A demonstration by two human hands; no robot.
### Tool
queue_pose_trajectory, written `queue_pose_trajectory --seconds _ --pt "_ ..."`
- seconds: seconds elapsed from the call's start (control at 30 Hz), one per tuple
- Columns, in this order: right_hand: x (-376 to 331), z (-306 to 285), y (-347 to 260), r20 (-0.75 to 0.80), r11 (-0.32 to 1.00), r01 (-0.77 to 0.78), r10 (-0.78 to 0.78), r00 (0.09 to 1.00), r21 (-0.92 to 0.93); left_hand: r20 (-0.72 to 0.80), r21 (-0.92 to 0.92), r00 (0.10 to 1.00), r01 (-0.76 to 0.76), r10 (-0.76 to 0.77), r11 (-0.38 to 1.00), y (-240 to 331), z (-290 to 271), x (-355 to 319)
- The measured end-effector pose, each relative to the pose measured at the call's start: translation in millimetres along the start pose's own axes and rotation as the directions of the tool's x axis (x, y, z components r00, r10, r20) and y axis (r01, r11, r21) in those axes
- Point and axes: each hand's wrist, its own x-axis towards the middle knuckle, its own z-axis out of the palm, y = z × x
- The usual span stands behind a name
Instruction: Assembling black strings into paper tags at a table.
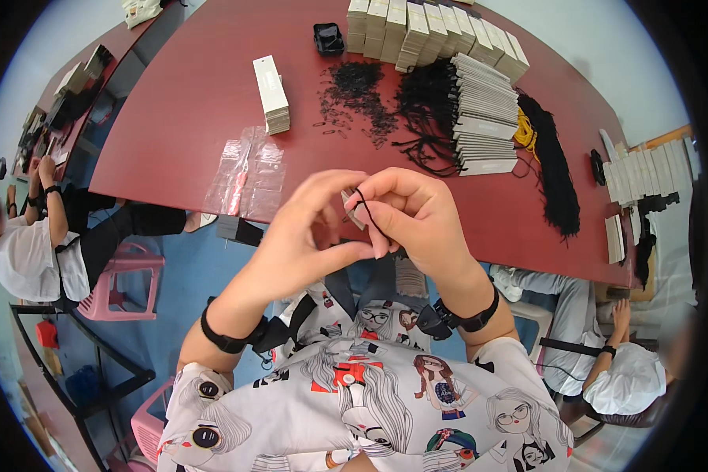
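Both hands are held up close together over the near edge of the table. My right hand (413, 216) pinches a thin black cord (363, 203), which loops over its fingers. The fingers of my left hand (311, 224) curl round toward it, around a small pale card tag (354, 211) that shows only partly between the two hands. Most of the tag is hidden by my fingers. Ahead on the table lies a loose heap of small black safety pins (358, 98). To its right, a row of pale tags (488, 102) has black cords (429, 110) trailing leftward.
A short stack of pale cards (271, 94) and a clear plastic bag (248, 177) lie at left on the red table (173, 118). Tag stacks (433, 35) and a black box (328, 38) stand behind. A black cord bundle (551, 173) lies right. People sit at both sides.
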Motion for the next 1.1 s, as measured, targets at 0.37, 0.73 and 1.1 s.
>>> queue_pose_trajectory --seconds 0.37,0.73,1.1 --pt "-12.6 -7.2 -48.6 -0.187 0.882 -0.004 -0.096 0.978 -0.471 -0.119 0.280 0.993 0.035 -0.002 0.959 19.7 8.8 6.4" --pt "-2.1 -3.1 -33.4 0.048 0.732 0.675 -0.674 0.737 -0.090 0.204 0.191 0.973 0.069 -0.108 0.979 48.3 6.1 2.5" --pt "-30.5 -4.8 -1.0 -0.023 0.833 -0.067 0.065 0.998 -0.549 -0.089 -0.575 0.975 0.115 -0.202 0.810 12.7 15.5 4.3"
